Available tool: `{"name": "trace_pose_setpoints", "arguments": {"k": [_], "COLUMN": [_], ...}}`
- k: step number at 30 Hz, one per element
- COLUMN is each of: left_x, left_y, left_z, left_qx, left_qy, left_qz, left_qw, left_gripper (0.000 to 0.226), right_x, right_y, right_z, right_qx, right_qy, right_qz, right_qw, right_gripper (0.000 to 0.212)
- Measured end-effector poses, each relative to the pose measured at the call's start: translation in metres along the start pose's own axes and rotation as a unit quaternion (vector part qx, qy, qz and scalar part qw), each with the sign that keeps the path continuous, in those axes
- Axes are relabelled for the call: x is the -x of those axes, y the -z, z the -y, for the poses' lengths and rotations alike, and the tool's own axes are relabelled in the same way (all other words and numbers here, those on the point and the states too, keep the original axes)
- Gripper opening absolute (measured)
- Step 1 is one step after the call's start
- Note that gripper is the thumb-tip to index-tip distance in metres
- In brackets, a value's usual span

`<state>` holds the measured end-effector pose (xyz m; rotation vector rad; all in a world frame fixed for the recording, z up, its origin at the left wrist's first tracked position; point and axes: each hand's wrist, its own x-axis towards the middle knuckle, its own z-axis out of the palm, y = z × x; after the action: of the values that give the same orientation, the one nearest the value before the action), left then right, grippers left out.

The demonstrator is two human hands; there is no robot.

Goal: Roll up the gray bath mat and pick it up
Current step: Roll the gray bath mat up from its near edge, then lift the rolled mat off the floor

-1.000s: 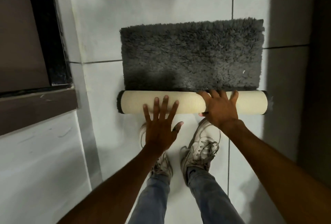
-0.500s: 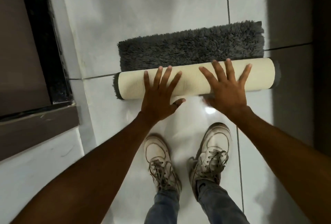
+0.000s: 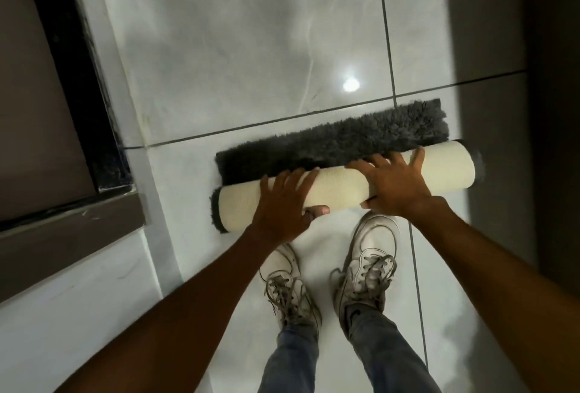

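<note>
The gray bath mat [image 3: 339, 138] lies on the white tile floor, most of it wound into a thick roll [image 3: 342, 187] with the cream backing outward. Only a narrow strip of shaggy gray pile still lies flat beyond the roll. My left hand [image 3: 282, 207] curls over the roll's left half, fingers on top and thumb at the near side. My right hand [image 3: 392, 185] wraps over the right half in the same way. The roll rests on the floor, tilted up to the right.
My two white sneakers [image 3: 364, 260] stand just behind the roll. A dark threshold and door frame [image 3: 81, 85] run along the left. A shadowed wall [image 3: 549, 110] bounds the right. Glossy tiles [image 3: 251, 47] stretch ahead.
The roll has advanced away from me and grown thicker, and the flat gray strip has shrunk. Both hands went from flat pushing to curling around the roll.
</note>
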<state>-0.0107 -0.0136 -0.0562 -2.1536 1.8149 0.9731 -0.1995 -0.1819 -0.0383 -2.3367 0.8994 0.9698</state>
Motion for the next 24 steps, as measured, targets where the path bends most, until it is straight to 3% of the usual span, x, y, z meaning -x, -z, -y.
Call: {"name": "trace_pose_setpoints", "arguments": {"k": [2,4,6,8,10,11,13,14,15,17,19,21,24], "left_x": [0.003,-0.008,-0.026,-0.044,-0.062,-0.071,-0.082,-0.085,-0.086,-0.086,-0.09,-0.097,-0.094], "left_y": [0.0,0.008,0.017,0.029,0.044,0.049,0.056,0.059,0.061,0.062,0.064,0.065,0.075], "left_z": [-0.003,0.002,0.011,0.027,0.039,0.043,0.051,0.055,0.058,0.062,0.062,0.062,0.054], "left_qx": [0.028,0.054,0.078,0.07,0.08,0.101,0.164,0.197,0.215,0.177,0.124,0.118,0.275], "left_qy": [-0.002,0.001,0.0,0.012,0.03,0.044,0.064,0.059,0.044,0.019,0.027,0.03,0.057], "left_qz": [0.043,0.073,0.115,0.134,0.142,0.14,0.132,0.128,0.133,0.167,0.214,0.253,0.315], "left_qw": [0.999,0.996,0.99,0.988,0.986,0.984,0.976,0.97,0.967,0.97,0.969,0.96,0.906], "left_gripper": [0.079,0.076,0.072,0.066,0.062,0.059,0.057,0.06,0.067,0.088,0.106,0.105,0.079], "right_x": [0.001,0.002,0.017,0.034,0.044,0.043,0.031,0.021,0.011,-0.008,-0.02,-0.022,-0.005], "right_y": [0.006,0.01,0.004,-0.013,-0.032,-0.037,-0.038,-0.039,-0.041,-0.043,-0.042,-0.041,-0.025], "right_z": [-0.001,0.004,0.018,0.044,0.066,0.072,0.081,0.08,0.076,0.065,0.06,0.059,0.059], "right_qx": [-0.016,-0.029,-0.096,-0.238,-0.429,-0.553,-0.806,-0.878,-0.914,-0.94,-0.945,-0.945,-0.938], "right_qy": [0.006,-0.006,-0.046,-0.091,-0.172,-0.23,-0.312,-0.297,-0.265,-0.214,-0.219,-0.234,-0.258], "right_qz": [0.037,0.009,-0.099,-0.267,-0.361,-0.352,-0.186,-0.094,-0.036,-0.014,-0.029,-0.022,-0.028], "right_qw": [0.999,1.0,0.989,0.929,0.81,0.719,0.467,0.364,0.305,0.266,0.24,0.227,0.231], "right_gripper": [0.092,0.092,0.087,0.076,0.063,0.064,0.086,0.092,0.09,0.062,0.035,0.041,0.077]}}
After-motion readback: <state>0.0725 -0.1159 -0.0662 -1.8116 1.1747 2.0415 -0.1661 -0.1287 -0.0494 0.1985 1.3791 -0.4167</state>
